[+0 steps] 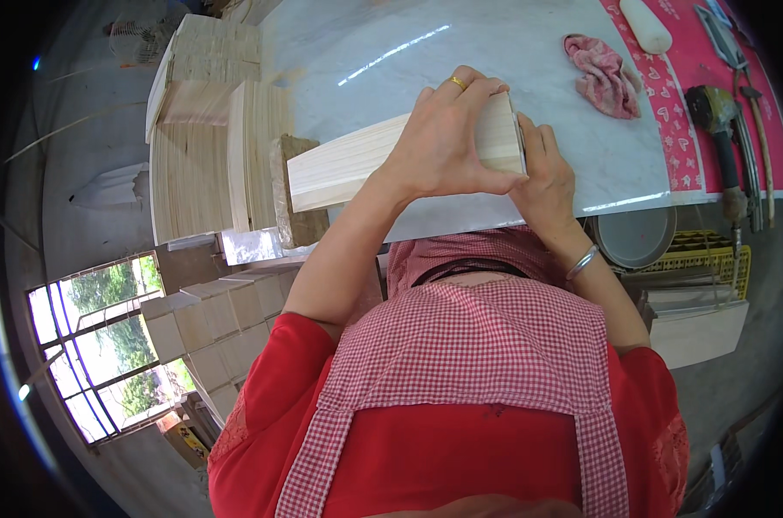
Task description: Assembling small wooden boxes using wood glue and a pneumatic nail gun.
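A long pale wooden box-like piece [348,164] lies tilted across the work table, its left end beside a rough wooden block [292,194]. My left hand [443,142] is wrapped over the piece near its right end, thumb on the near side and fingers on the far side. At that right end my right hand [547,177] presses against the end face with its fingers bent around the edge. A thin dark line shows along this end. Whether the piece is hollow or solid cannot be seen.
Stacked thin boards [193,164] stand at the table's left. A crumpled pink cloth [603,73] and white cylinder [646,26] lie far right, near a nail gun [719,129] and hammer [754,112]. Below are a round grey pan [635,237], yellow crate [711,250] and wooden blocks [227,319].
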`<state>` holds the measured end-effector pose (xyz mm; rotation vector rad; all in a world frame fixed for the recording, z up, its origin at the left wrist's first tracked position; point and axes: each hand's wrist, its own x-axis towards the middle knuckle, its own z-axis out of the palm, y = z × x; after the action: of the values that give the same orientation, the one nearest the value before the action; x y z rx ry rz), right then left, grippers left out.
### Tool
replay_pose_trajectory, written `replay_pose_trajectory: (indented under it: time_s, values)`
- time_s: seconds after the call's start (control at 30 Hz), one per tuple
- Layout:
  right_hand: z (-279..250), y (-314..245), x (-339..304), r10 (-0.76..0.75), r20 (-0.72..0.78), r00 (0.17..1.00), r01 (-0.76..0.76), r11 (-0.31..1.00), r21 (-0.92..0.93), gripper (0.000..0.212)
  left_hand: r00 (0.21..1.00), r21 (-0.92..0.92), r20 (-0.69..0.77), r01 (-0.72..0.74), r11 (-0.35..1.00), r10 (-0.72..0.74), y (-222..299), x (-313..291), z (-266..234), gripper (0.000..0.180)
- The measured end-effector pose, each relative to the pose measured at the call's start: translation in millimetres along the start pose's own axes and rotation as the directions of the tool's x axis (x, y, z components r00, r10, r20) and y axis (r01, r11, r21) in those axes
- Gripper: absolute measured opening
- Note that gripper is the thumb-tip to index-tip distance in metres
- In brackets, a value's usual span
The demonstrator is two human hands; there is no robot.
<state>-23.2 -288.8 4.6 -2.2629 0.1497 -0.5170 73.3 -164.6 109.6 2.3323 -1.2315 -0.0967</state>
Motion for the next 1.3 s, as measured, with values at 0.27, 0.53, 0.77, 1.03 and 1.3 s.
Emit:
replay_pose_trajectory:
  time_s: [0.27,0.53,0.77,1.03,1.3]
  values:
    - [-0.3,-0.6,0.3,0.005,0.006,1.000,-0.005,1.000,-0.005,0.070,1.000,0.007,0.010,0.007,1.000,-0.007,0.7,0.1,-0.7,0.085]
    - [0.0,-1.0,0.2,0.012,0.012,1.000,-0.011,1.000,-0.015,0.070,1.000,-0.016,0.014,0.006,1.000,-0.006,-1.7,0.5,0.5,0.085]
    - [-0.4,-1.4,1.1,-0.008,-0.008,1.000,0.008,1.000,0.007,0.070,1.000,-0.024,0.018,0.019,1.000,-0.018,-2.5,0.2,2.3,0.085]
    - [-31.1,-5.6,15.0,-0.015,0.059,0.998,-0.013,0.898,0.440,0.090,0.998,0.012,0.027,0.053,0.999,-0.053,-0.9,-1.4,3.0,0.088]
    - [-47.3,-2.9,27.5,-0.170,0.195,0.966,0.071,0.899,0.432,0.094,0.997,0.004,0.027,0.075,0.997,-0.075,-0.5,-2.4,5.8,0.089]
